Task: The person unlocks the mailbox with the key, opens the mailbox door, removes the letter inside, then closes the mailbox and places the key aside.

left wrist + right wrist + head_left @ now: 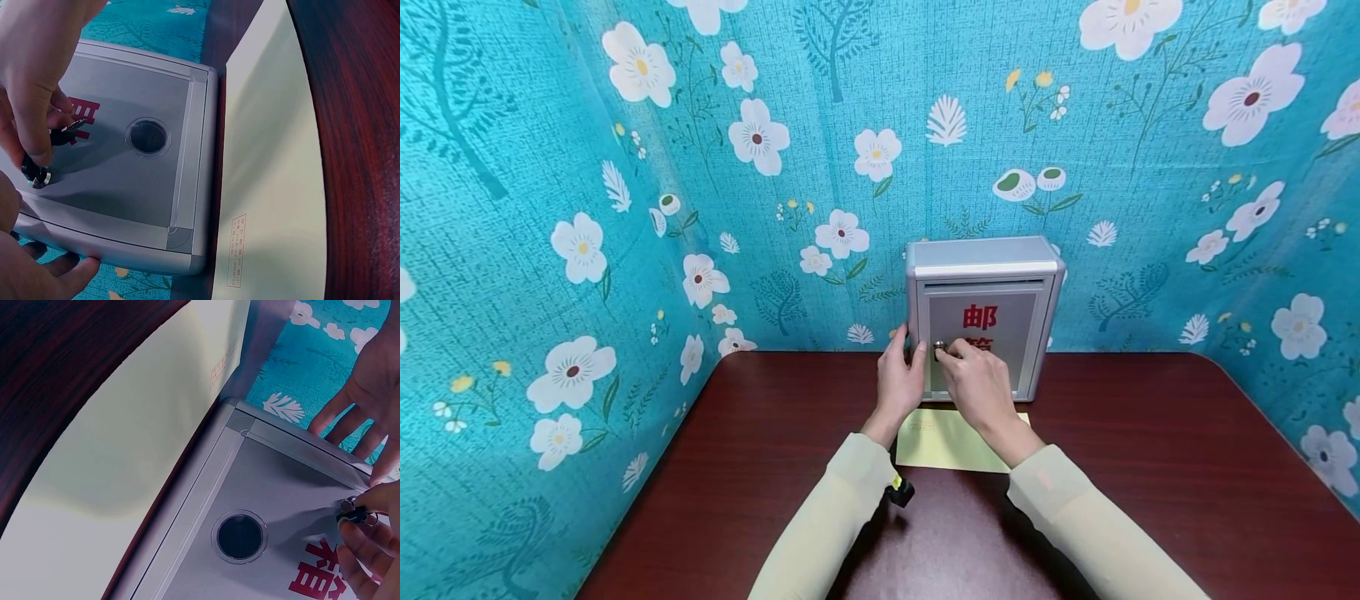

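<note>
A silver-grey mailbox (985, 271) with red characters stands upright at the back of the table. My right hand (977, 379) pinches a black-headed key (354, 515) at the lock (41, 180) on the left of its door. A second dark key (65, 134) seems to hang from the same ring, partly behind the fingers. With fingers along the left side of the box, my left hand (900, 379) steadies it, the thumb near the door's front edge. A pale yellow envelope (951, 446) lies flat just before the mailbox.
The dark red wooden table (1150, 467) extends to both sides. Behind it hangs a turquoise flowered cloth (820, 167), close to the mailbox's back. A round dark window (149, 136) is set low in the door.
</note>
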Motion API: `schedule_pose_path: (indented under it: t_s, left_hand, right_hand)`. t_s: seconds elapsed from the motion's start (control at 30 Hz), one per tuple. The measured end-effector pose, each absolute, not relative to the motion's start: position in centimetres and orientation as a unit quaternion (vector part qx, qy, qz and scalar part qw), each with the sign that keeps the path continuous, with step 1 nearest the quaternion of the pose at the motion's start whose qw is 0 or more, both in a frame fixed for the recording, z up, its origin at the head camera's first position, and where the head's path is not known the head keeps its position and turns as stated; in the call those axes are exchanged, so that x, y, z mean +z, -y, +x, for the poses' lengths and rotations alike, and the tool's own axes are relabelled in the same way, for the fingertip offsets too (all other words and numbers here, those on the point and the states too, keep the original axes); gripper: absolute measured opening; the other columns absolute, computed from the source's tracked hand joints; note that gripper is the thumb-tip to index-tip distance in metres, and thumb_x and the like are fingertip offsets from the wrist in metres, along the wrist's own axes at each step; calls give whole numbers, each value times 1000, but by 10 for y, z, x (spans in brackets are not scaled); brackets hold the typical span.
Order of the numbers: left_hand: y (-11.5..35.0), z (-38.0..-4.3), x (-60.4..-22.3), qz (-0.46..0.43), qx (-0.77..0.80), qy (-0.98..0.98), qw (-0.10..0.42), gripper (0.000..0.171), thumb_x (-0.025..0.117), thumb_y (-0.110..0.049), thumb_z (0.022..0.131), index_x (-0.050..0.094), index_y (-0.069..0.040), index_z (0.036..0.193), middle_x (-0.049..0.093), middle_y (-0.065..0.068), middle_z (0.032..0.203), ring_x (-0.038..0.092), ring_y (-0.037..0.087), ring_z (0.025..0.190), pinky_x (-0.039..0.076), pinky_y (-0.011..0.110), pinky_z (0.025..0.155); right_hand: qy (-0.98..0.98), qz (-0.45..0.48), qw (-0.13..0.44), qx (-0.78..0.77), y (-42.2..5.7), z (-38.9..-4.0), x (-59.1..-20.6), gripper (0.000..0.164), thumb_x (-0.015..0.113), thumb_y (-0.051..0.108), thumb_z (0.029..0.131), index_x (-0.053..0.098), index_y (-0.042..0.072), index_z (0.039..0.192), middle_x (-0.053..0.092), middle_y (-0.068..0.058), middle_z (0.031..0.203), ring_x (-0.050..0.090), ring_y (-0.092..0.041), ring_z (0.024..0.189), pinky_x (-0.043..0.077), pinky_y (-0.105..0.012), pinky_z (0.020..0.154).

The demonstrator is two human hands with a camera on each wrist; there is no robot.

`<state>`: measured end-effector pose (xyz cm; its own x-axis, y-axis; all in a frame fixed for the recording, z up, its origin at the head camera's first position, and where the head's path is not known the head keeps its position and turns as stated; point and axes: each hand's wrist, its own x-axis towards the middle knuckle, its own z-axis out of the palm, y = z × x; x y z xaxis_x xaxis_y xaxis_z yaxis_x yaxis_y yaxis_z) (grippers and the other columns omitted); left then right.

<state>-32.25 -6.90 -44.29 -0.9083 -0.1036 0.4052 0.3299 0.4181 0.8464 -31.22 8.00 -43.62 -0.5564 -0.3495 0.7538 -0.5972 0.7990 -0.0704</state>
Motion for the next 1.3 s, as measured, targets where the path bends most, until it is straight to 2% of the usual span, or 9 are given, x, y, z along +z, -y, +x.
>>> schedule_pose_path:
  t_s: [0.8, 1.03, 1.3]
  left_hand:
    - [68, -321, -442, -70, -533, 817, 208, 52, 54, -23, 108, 41, -10, 157, 51, 14, 152, 55, 29, 133, 53, 47, 99]
    - [69, -322, -444, -71, -535, 815, 208, 52, 55, -23, 108, 41, -10, 157, 51, 15, 152, 55, 31, 133, 52, 50, 100]
    - [68, -321, -443, -66, -539, 816, 199, 54, 54, -24, 108, 39, -12, 158, 49, 12, 154, 53, 28, 135, 52, 47, 102]
  right_hand:
    - [865, 275, 389, 160, -82, -308, -437, 22, 75, 3, 90, 82, 9, 110, 70, -4, 91, 65, -23, 66, 52, -37, 54]
    - [862, 279, 393, 158, -83, -307, -438, 21, 76, 3, 89, 82, 8, 109, 70, -4, 90, 64, -22, 64, 51, -36, 53]
    - [856, 287, 400, 157, -84, -305, -438, 22, 77, 3, 88, 82, 8, 109, 70, -4, 90, 65, -22, 65, 51, -37, 54]
